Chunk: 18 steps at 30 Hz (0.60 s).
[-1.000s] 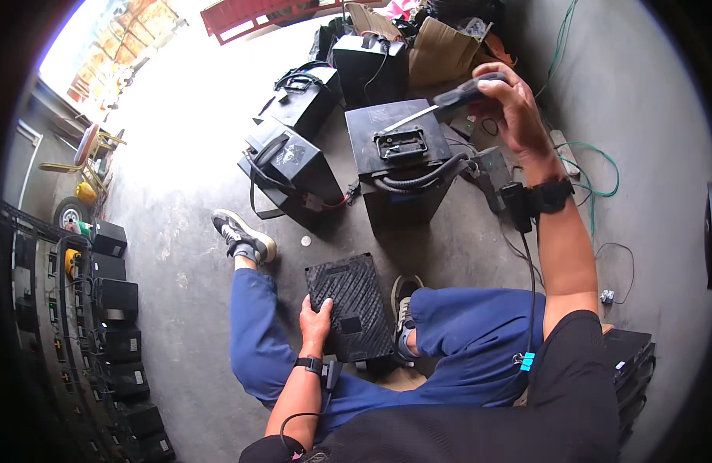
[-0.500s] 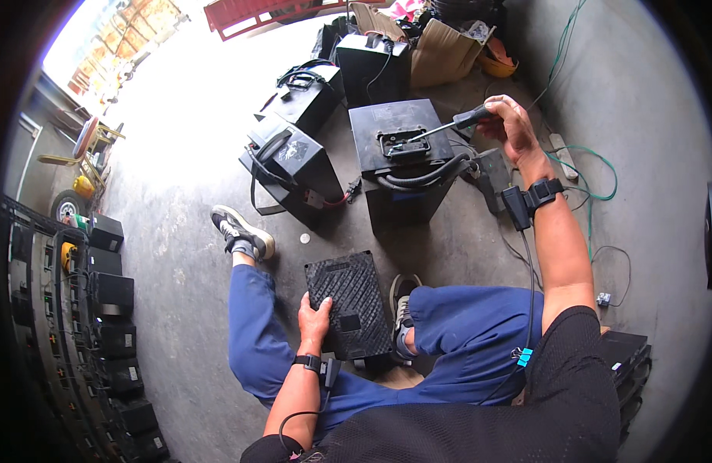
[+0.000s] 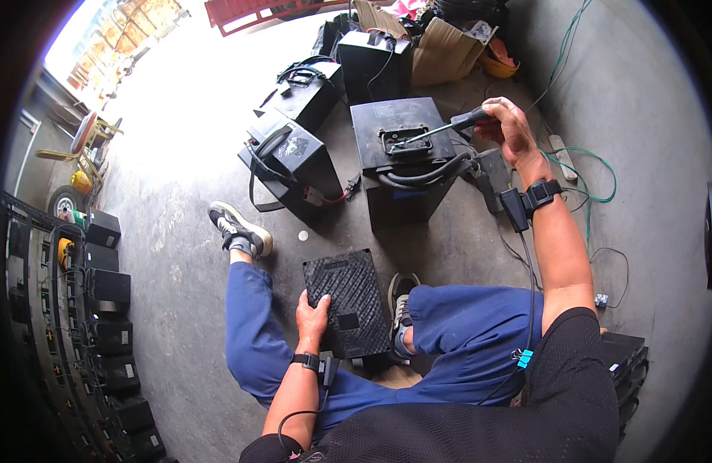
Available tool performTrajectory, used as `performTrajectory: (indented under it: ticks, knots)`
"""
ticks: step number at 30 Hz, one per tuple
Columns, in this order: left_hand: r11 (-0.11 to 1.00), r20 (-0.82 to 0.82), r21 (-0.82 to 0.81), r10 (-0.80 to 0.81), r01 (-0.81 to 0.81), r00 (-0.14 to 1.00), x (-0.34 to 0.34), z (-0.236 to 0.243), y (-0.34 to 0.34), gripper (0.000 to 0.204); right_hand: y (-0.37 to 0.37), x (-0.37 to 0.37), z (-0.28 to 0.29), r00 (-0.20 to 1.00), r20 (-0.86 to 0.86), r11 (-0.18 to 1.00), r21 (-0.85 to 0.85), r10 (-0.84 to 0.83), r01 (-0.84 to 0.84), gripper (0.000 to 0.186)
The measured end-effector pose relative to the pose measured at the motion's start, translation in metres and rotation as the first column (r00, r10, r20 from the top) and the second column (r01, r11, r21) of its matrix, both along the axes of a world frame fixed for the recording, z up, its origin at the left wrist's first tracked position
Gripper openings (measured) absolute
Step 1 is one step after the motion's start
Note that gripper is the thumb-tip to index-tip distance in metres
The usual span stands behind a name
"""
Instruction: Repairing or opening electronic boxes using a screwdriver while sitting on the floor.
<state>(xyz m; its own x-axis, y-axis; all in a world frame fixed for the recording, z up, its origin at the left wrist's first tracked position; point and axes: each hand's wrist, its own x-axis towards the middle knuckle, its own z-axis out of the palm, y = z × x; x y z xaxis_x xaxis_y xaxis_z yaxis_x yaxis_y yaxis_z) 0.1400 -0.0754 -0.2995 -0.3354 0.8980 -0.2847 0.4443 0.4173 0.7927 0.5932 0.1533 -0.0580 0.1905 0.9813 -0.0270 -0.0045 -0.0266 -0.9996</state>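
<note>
My right hand (image 3: 509,127) grips the black handle of a screwdriver (image 3: 441,130) near its end. The shaft slants down to the left, and its tip rests at the recessed handle (image 3: 406,142) on top of a large black box (image 3: 398,116). Thick dark cables loop across that box's near side. My left hand (image 3: 313,318) is closed on the left edge of a flat black panel (image 3: 352,289) with slanting ribs, the thumb lying on its face. The panel stands tilted between my legs; what supports it below is mostly hidden.
More black boxes with cables, one a strapped box (image 3: 294,158), stand left of and behind the large one. A power strip (image 3: 563,157) and green cable (image 3: 603,166) lie by the right wall. A rack of black units (image 3: 109,289) lines the left side. Cardboard (image 3: 448,54) sits behind.
The view has shifted slightly. Both hands keep their holds, and the screwdriver stays at the box's recessed handle with hardly any movement.
</note>
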Motion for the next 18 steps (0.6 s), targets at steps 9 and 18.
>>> performTrajectory:
  ticks: [9, 18]
  knots:
    - [1.000, 0.017, 0.000, 0.001, -0.001, 1.000, 0.000, 0.003, 0.000, 0.063, 0.001, 0.000, -0.002, 0.999, -0.040, 1.000, 0.008, -0.013, 0.013, 0.017]
    - [0.997, 0.101, -0.073, -0.011, 0.019, 0.995, 0.000, 0.005, 0.003, 0.072, 0.000, 0.004, -0.002, 0.998, -0.052, 0.999, 0.024, -0.021, 0.022, 0.018]
